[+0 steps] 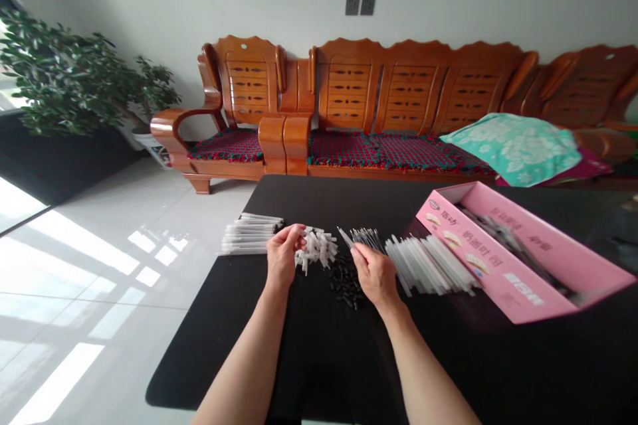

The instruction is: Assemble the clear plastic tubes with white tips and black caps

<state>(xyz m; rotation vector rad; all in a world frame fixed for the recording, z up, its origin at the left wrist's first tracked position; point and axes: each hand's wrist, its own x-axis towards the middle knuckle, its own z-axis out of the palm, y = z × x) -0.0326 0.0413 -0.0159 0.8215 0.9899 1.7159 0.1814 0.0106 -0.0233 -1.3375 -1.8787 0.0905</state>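
Pen refill (345, 236), slender and metal-tipped, in right hand (376, 273)

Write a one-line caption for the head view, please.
Left hand and right hand work among white pieces, black parts and clear tubes on a black table, beside a pink box.

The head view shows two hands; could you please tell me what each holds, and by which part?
The right hand pinches a slim pointed rod by its near end; what the left hand holds cannot be told.
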